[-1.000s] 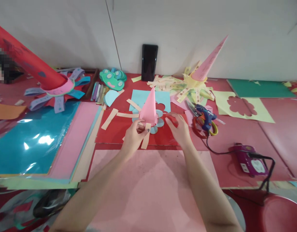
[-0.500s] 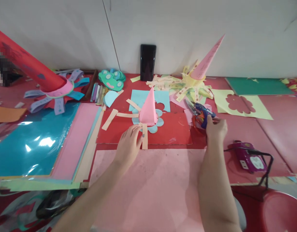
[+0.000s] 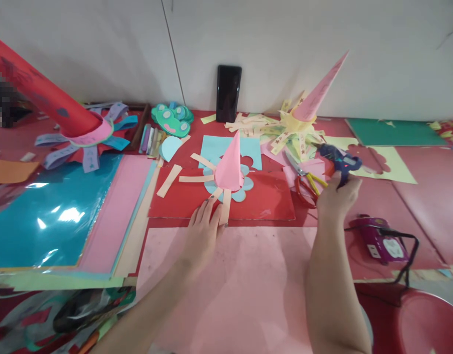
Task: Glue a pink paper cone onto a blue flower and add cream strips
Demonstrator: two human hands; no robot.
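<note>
My left hand point(image 3: 202, 228) lies over the red board point(image 3: 266, 196), its fingers stretched out and touching a peach paper strip point(image 3: 226, 206). Beyond it stands a pink paper cone point(image 3: 229, 164) upright on a light-blue paper flower point(image 3: 248, 184). More peach strips fan out from its left side, and one loose strip point(image 3: 169, 181) lies apart. To the right, my right hand point(image 3: 337, 194) is closed around a dark-blue glue gun point(image 3: 344, 162) with a small red light. Next to that hand lie scissors point(image 3: 307, 181) with red and yellow handles, over pink paper scraps.
A pink sheet point(image 3: 229, 285) covers the front. At left stand stacked coloured papers point(image 3: 108, 211) and a red cone piece point(image 3: 45, 93). Behind are a phone point(image 3: 228, 93) and another pink cone point(image 3: 318, 98). A purple power socket point(image 3: 377, 238) with a black cord lies right.
My right hand has lifted the glue gun off the scissors and shifted right. My left hand has slid slightly toward me, its fingers now flatter on the strip.
</note>
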